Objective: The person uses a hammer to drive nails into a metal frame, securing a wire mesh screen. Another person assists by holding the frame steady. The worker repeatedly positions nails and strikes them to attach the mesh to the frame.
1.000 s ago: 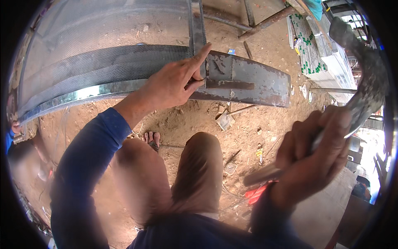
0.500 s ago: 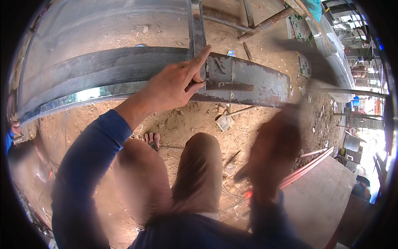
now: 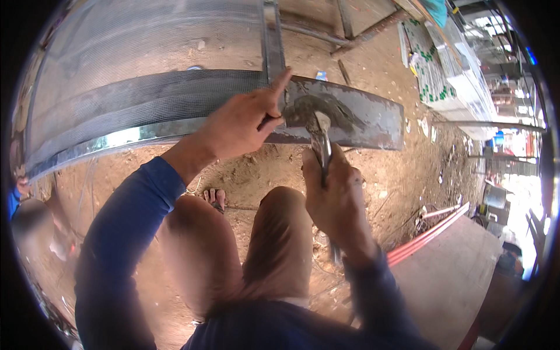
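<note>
My left hand (image 3: 242, 119) lies over the edge of a grey wire mesh panel (image 3: 175, 93), its index finger stretched along a metal crossbar (image 3: 272, 44) and its thumb bent inward. The mesh edge is between its fingers, partly hidden by them. A worn, rust-marked metal beam (image 3: 382, 125) carries on to the right from the panel's end. My right hand (image 3: 338, 198) is wrapped round the handle of a hammer (image 3: 321, 146). The blurred hammer head is over the beam, just right of my left fingers; I cannot tell whether it touches.
At the far left edge another person's hand (image 3: 23, 185) is by the panel's end. Metal pipes (image 3: 315, 34) lie beyond the beam. Pinkish-red pipes (image 3: 429, 236) rest along a flat board (image 3: 449, 274) at lower right. Stacked long sheets (image 3: 461, 81) stand at upper right.
My right hand has swung the hammer from the raised right side down and leftward over the beam. My left hand stays at the mesh edge, nearly unmoved.
</note>
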Demonstrator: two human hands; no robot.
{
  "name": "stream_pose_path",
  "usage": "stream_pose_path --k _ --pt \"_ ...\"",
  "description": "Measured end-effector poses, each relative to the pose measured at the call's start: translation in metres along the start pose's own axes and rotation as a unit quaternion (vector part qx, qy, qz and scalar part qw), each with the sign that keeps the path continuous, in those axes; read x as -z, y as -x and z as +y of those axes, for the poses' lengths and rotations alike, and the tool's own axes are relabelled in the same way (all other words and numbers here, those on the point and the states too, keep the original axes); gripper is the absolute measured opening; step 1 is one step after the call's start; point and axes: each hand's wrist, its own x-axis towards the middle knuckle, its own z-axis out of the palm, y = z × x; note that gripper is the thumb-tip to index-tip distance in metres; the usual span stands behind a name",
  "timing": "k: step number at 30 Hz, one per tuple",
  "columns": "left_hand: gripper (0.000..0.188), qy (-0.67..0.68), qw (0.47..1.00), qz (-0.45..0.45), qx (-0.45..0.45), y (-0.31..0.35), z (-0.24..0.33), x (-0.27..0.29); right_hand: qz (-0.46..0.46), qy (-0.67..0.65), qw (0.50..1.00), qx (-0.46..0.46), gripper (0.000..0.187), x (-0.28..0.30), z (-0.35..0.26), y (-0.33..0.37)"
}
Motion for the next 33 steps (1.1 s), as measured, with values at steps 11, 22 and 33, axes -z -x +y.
stream_pose_path --k 11,22,33 --pt "0.112 0.016 0.999 0.011 -0.041 -0.007 0.000 -0.003 0.263 -0.427 0.863 -0.058 0.025 0.077 -0.041 0.012" --pt "0.114 0.022 1.000 -0.007 -0.013 -0.002 -0.010 -0.010 0.200 -0.353 0.908 -0.108 0.030 0.084 -0.035 0.007" --pt "0.107 0.020 0.999 -0.035 0.035 0.005 -0.007 0.005 0.178 0.810 0.474 0.296 0.019 0.034 0.053 0.004"
